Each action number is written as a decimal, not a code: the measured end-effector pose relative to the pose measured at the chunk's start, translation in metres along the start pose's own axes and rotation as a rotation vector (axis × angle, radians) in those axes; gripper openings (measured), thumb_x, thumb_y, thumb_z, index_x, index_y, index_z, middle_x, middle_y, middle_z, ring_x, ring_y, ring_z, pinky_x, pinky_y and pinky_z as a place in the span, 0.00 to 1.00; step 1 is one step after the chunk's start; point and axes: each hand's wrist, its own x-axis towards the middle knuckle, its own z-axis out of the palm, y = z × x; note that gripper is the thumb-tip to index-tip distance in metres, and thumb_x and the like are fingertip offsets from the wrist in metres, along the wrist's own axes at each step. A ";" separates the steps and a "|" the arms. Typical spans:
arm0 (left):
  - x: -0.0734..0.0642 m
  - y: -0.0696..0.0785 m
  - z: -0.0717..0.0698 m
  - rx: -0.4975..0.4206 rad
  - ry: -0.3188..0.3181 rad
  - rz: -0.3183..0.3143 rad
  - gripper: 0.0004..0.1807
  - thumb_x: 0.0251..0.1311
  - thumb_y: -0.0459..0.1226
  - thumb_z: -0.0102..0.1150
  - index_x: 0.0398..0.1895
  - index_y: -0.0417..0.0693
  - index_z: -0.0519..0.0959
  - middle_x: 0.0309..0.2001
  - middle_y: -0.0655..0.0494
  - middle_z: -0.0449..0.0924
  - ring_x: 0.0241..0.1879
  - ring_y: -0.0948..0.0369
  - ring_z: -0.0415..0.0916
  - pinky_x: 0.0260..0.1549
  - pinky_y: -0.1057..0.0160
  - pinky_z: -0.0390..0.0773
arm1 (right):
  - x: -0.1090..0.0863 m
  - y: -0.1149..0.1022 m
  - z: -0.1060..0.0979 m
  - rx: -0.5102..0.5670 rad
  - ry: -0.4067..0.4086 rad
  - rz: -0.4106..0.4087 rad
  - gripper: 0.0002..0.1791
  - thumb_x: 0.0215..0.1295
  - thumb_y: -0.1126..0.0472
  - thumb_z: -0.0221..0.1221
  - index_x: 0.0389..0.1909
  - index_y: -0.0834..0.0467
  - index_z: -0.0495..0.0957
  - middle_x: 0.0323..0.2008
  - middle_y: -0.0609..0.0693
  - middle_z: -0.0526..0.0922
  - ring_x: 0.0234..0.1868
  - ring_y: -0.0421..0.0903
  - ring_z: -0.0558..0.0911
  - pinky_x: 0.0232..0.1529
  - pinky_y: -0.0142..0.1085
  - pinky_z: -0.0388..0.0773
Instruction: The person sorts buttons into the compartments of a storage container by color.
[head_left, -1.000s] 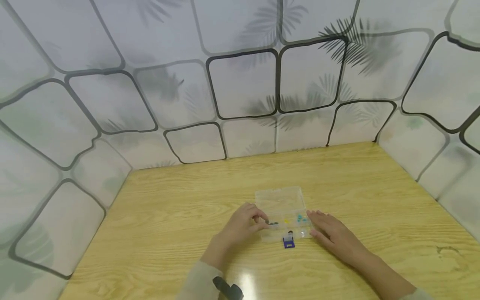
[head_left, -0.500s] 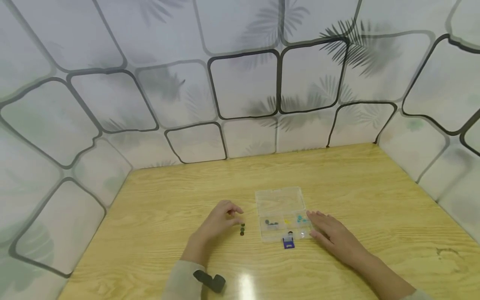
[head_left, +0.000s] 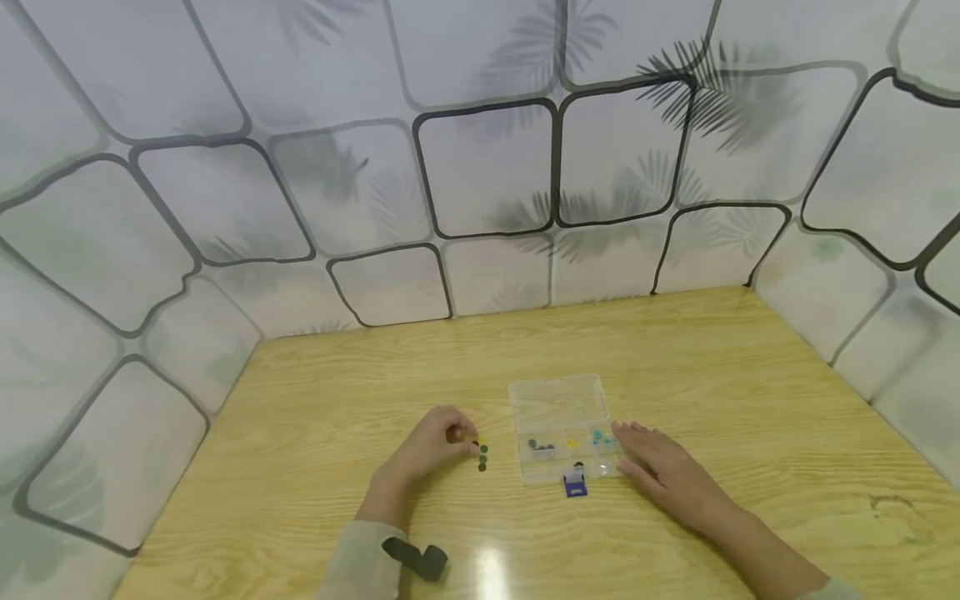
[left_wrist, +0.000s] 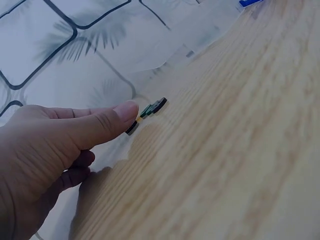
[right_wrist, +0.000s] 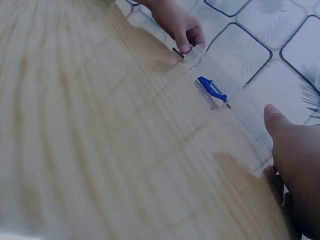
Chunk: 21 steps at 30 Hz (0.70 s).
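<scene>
On the table my left hand (head_left: 429,444) pinches a small dark disc (left_wrist: 131,128) between thumb and fingertips. Right beside its fingertips lies a short row of small green and dark discs (head_left: 483,458), with a yellow piece (head_left: 481,438) at the far end. A clear plastic compartment box (head_left: 528,473) stands to the right, its lid (head_left: 558,402) folded back. Dark discs (head_left: 542,447), yellow bits (head_left: 572,444) and teal pieces (head_left: 601,437) sit in separate compartments. My right hand (head_left: 671,471) rests at the box's right side, fingers extended along its edge.
A blue-purple latch (head_left: 575,486) sticks out at the front of the box. The wooden table (head_left: 360,383) meets patterned walls (head_left: 495,183) at the back and both sides.
My left hand has moved left from the box to the row of discs, then settled slightly lower at the row's far end. The right hand stays in place.
</scene>
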 end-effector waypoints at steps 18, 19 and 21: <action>0.000 0.002 0.001 0.092 -0.011 0.056 0.04 0.54 0.43 0.66 0.28 0.55 0.82 0.25 0.66 0.70 0.31 0.64 0.62 0.32 0.67 0.65 | 0.000 -0.001 -0.001 0.010 0.017 -0.012 0.27 0.68 0.54 0.55 0.66 0.57 0.66 0.63 0.56 0.71 0.63 0.58 0.69 0.60 0.57 0.60; 0.000 0.003 0.001 0.094 -0.010 0.055 0.05 0.54 0.44 0.66 0.28 0.55 0.82 0.26 0.66 0.70 0.31 0.64 0.62 0.32 0.67 0.65 | 0.000 -0.001 -0.001 0.011 0.015 -0.011 0.27 0.68 0.54 0.55 0.66 0.57 0.66 0.63 0.56 0.71 0.63 0.58 0.69 0.60 0.57 0.60; 0.000 0.003 0.001 0.096 -0.010 0.060 0.06 0.55 0.45 0.65 0.28 0.54 0.82 0.26 0.65 0.70 0.31 0.63 0.62 0.32 0.67 0.65 | 0.000 -0.001 -0.001 0.016 0.014 -0.010 0.27 0.68 0.54 0.55 0.66 0.57 0.66 0.63 0.56 0.71 0.63 0.59 0.69 0.60 0.58 0.60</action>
